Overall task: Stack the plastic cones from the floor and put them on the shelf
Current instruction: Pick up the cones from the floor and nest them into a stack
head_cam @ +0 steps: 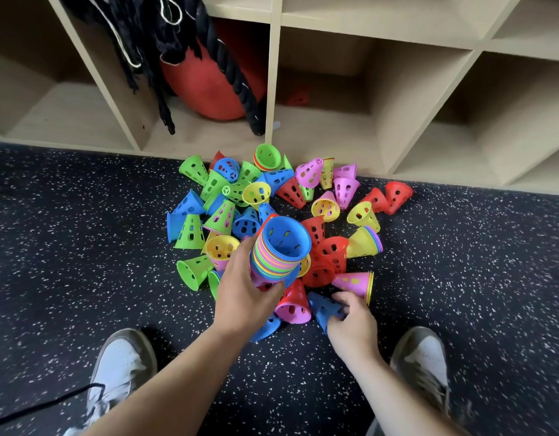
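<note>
A pile of small perforated plastic cones [271, 209] in green, blue, yellow, pink and red lies on the dark speckled floor in front of a wooden shelf [273, 89]. My left hand [243, 294] grips a nested stack of cones [279, 253], wide ends up, with a blue one topmost, held above the pile. My right hand [353, 322] is down on the floor at the pile's near edge, its fingers closed around a single blue cone [323, 308] lying on its side.
The shelf's cubbies open at floor level; one holds a red ball [208, 86] and black ropes [234, 67], the one behind the pile holds a small red cone [298, 97]. My two shoes [120, 366] [426, 363] flank my arms. A black cord [35, 407] crosses the floor at lower left.
</note>
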A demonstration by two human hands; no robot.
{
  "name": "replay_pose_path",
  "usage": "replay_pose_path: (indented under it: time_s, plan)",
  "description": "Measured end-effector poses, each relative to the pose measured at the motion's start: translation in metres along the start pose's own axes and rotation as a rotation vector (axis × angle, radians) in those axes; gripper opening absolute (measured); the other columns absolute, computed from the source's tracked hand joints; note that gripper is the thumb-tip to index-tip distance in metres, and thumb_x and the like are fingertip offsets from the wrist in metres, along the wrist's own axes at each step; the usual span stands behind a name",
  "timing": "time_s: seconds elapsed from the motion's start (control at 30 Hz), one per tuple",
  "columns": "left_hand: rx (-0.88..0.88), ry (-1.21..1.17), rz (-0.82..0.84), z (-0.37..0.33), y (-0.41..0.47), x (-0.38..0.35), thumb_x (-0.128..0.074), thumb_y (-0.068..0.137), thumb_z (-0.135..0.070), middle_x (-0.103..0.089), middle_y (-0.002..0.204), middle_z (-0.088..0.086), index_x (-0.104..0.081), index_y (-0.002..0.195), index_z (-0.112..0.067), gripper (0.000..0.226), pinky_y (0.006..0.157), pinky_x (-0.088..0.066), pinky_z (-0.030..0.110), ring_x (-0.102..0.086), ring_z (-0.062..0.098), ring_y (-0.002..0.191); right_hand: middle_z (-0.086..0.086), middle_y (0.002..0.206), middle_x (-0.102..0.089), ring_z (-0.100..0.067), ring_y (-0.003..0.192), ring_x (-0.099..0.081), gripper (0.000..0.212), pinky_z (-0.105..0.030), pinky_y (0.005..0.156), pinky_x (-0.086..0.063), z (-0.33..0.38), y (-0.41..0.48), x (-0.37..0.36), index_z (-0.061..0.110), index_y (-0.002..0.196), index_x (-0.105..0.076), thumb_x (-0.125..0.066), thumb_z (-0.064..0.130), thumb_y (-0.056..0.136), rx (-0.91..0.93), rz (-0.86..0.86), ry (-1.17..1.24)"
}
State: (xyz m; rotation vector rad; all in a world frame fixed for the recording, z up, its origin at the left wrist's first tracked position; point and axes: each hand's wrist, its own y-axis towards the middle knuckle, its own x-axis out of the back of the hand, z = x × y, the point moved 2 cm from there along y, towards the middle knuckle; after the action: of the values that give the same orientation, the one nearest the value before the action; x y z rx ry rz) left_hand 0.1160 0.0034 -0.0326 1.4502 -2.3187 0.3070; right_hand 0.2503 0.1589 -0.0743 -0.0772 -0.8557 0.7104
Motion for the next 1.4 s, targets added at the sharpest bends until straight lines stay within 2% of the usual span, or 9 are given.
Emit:
replay_pose_path:
  time_s: [0.23,0.37,0.53,0.67,0.77,0.9,1.03,1.23,1.4]
  plan:
    - [-0.013,0.003,-0.004,-0.001,0.001,0.002,-0.07,0.066,-0.049,-0.064,0.116,-0.006,-0.048,0.138,-0.027,0.079,0.089,-0.051,0.023,-0.062,0.016,0.096,0.002,0.085,-0.076,-0.017,0.072,-0.066,0.015,-0.021,0.07,-0.043,0.011,0.006,0.024,0.017,0.095,-0.078,-0.073,0.011,0.083,0.172,-0.23,-0.044]
    - [-0.029,0.024,-0.016,0.001,0.002,0.004,-0.076,0.069,-0.039,-0.063,0.12,-0.012,-0.048,0.136,-0.032,0.072,0.09,-0.052,0.027,-0.061,0.008,0.106,0.01,0.072,-0.069,0.002,0.059,-0.059,0.012,-0.013,0.06,-0.045,0.063,0.012,0.058,0.017,0.089,-0.078,-0.067,0.019,0.09,0.111,-0.29,0.378]
    - [-0.026,0.029,-0.026,-0.004,0.006,0.002,-0.082,0.071,-0.025,-0.06,0.123,-0.015,-0.048,0.134,-0.037,0.072,0.084,-0.041,0.002,-0.056,-0.008,0.11,-0.001,0.049,-0.049,-0.014,0.043,-0.04,0.016,-0.025,0.045,-0.033,0.134,0.008,0.084,0.014,0.078,-0.072,-0.063,0.011,0.091,0.123,-0.197,0.81]
    - [-0.043,0.018,-0.014,-0.01,0.008,0.0,-0.077,0.069,-0.037,-0.059,0.126,-0.015,-0.05,0.137,-0.032,0.074,0.084,-0.039,0.0,-0.055,-0.01,0.111,-0.002,0.048,-0.05,-0.013,0.042,-0.042,0.015,-0.021,0.044,-0.035,0.147,0.003,0.084,0.013,0.08,-0.073,-0.065,0.016,0.091,0.234,-0.102,0.67]
    - [-0.064,0.028,-0.023,-0.008,0.01,-0.004,-0.076,0.07,-0.035,-0.061,0.126,-0.011,-0.048,0.139,-0.029,0.075,0.091,-0.05,0.017,-0.06,0.004,0.113,0.001,0.063,-0.064,-0.014,0.053,-0.05,0.026,-0.03,0.055,-0.044,0.131,0.011,0.077,0.023,0.084,-0.073,-0.061,0.045,0.09,0.265,-0.062,0.474]
    - [-0.063,0.043,-0.049,-0.005,0.014,-0.007,-0.081,0.071,-0.021,-0.062,0.119,-0.012,-0.046,0.14,-0.028,0.077,0.091,-0.052,0.032,-0.062,0.012,0.105,0.007,0.098,-0.07,-0.021,0.092,-0.065,0.017,-0.042,0.089,-0.052,0.074,0.038,0.08,0.029,0.1,-0.068,-0.058,0.03,0.086,0.016,-0.418,0.448]
    - [-0.06,0.033,-0.047,-0.005,0.016,-0.009,-0.082,0.071,-0.017,-0.062,0.115,-0.014,-0.047,0.138,-0.029,0.077,0.088,-0.051,0.026,-0.062,0.01,0.1,-0.012,0.13,-0.056,-0.032,0.091,-0.068,0.063,-0.045,0.087,-0.056,-0.002,0.057,0.062,0.014,0.136,-0.048,-0.065,0.039,0.081,-0.334,-0.215,0.104]
    - [-0.064,0.036,-0.034,-0.005,0.016,-0.012,-0.085,0.071,-0.013,-0.063,0.114,-0.014,-0.05,0.136,-0.027,0.075,0.082,-0.046,0.009,-0.062,0.009,0.099,-0.008,0.071,-0.071,-0.032,0.065,-0.072,0.016,-0.05,0.069,-0.061,-0.019,0.049,0.037,0.016,0.107,-0.07,-0.059,0.018,0.095,-0.216,-0.084,0.139]
    - [-0.046,0.036,-0.028,-0.003,0.017,-0.016,-0.084,0.072,-0.011,-0.064,0.117,-0.01,-0.05,0.138,-0.021,0.076,0.079,-0.043,0.003,-0.062,0.012,0.103,0.0,0.076,-0.068,-0.02,0.071,-0.06,0.017,-0.033,0.07,-0.047,0.008,0.044,0.059,0.017,0.099,-0.074,-0.061,0.026,0.093,-0.025,-0.348,0.148]
